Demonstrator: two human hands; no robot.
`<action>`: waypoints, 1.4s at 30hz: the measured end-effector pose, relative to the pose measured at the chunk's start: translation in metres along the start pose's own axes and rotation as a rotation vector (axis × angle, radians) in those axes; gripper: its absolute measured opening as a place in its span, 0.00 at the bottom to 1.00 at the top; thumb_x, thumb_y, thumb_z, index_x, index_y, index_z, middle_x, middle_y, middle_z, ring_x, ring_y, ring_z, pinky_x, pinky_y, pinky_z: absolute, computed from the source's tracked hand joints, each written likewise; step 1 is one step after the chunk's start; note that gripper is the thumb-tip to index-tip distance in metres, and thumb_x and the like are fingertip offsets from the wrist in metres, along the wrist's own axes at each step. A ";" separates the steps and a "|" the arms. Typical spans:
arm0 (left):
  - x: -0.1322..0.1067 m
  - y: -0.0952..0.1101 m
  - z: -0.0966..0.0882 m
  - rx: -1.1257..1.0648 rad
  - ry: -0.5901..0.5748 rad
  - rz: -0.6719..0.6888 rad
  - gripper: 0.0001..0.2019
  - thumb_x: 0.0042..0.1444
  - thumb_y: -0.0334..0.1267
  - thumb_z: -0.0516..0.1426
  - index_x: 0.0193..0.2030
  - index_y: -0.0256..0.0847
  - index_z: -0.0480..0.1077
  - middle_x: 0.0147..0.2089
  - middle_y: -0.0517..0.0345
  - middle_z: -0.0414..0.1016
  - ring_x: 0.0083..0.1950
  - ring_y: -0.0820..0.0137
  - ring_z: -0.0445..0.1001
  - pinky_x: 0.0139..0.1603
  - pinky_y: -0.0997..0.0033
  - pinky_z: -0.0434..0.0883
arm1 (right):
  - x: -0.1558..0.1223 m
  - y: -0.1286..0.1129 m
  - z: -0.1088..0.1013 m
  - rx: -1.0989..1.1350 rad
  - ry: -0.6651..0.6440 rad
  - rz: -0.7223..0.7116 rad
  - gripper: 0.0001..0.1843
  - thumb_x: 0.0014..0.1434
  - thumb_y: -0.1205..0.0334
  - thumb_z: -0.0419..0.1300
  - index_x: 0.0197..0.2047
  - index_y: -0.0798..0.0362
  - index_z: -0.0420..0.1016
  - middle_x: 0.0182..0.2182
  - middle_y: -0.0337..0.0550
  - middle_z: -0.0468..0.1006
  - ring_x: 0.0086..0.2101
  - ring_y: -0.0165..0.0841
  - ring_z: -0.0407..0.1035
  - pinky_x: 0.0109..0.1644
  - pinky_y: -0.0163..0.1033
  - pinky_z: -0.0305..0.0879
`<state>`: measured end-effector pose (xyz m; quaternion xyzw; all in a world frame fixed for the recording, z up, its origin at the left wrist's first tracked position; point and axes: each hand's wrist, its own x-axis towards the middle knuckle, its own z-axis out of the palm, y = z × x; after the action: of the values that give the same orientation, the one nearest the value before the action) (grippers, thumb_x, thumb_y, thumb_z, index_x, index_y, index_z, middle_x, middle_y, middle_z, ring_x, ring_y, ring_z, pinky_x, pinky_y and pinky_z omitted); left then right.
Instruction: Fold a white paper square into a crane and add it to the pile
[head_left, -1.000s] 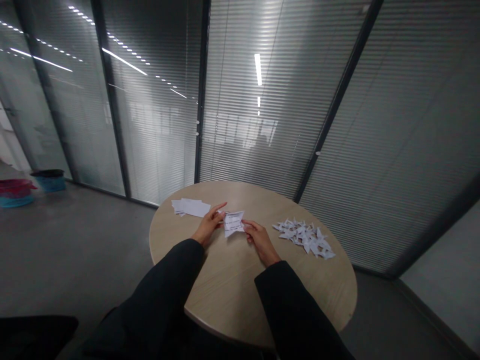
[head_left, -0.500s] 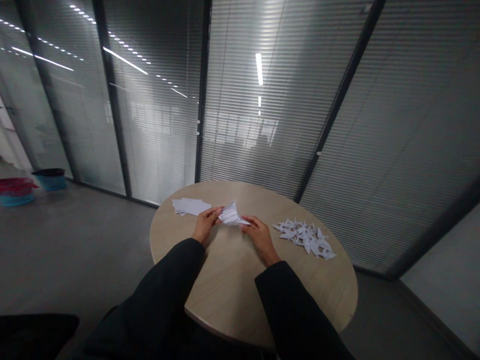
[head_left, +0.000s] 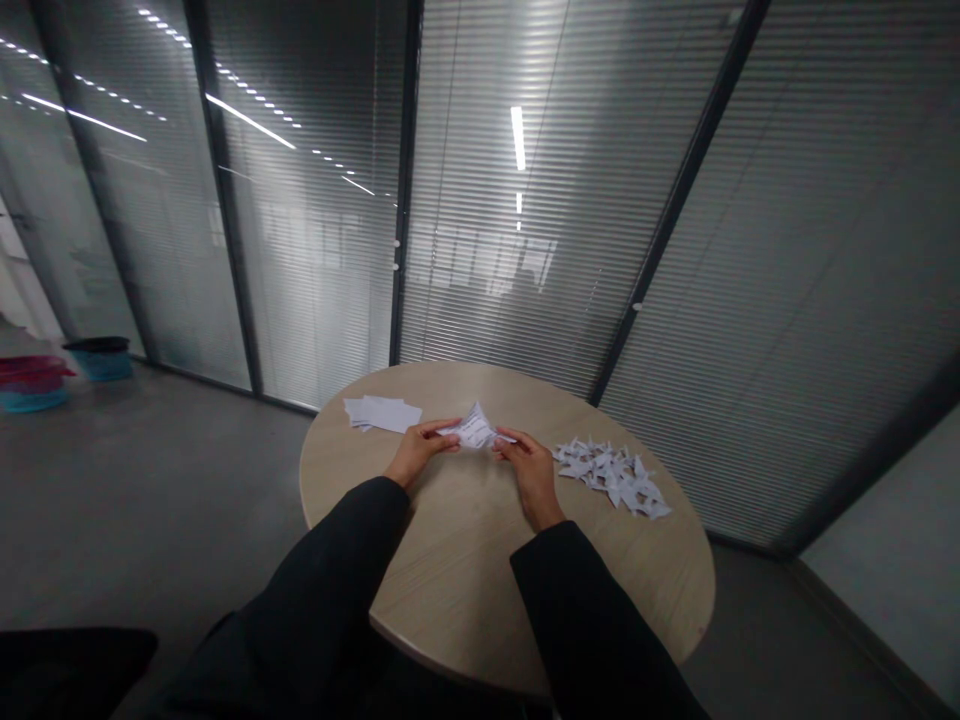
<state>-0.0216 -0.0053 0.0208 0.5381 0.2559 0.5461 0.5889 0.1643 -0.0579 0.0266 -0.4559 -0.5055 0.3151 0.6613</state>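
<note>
The folded sheet of printed paper (head_left: 474, 431) lies between the hands, held above the round wooden table (head_left: 480, 590), its long axis running side to side. Both hands grip it with their fingers, the left hand (head_left: 418, 449) at one end and the right hand (head_left: 529, 464) at the other, neither clearly nearer. Its printed lines are too small to read. Loose paper sheets (head_left: 383, 413) lie beyond the left hand; a pile of origami cranes (head_left: 611, 478) lies just past the right hand.
</note>
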 end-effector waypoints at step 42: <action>0.000 0.006 -0.001 0.266 0.224 0.235 0.11 0.42 0.44 0.62 0.28 0.37 0.74 0.29 0.55 0.73 0.31 0.70 0.68 0.28 0.74 0.65 | 0.008 0.008 -0.010 -0.226 -0.042 -0.151 0.16 0.43 0.51 0.66 0.33 0.53 0.79 0.30 0.45 0.80 0.32 0.37 0.73 0.39 0.41 0.67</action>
<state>-0.0245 -0.0060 0.0257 0.5733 0.3250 0.6288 0.4128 0.1763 -0.0504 0.0220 -0.4814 -0.5843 0.2149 0.6170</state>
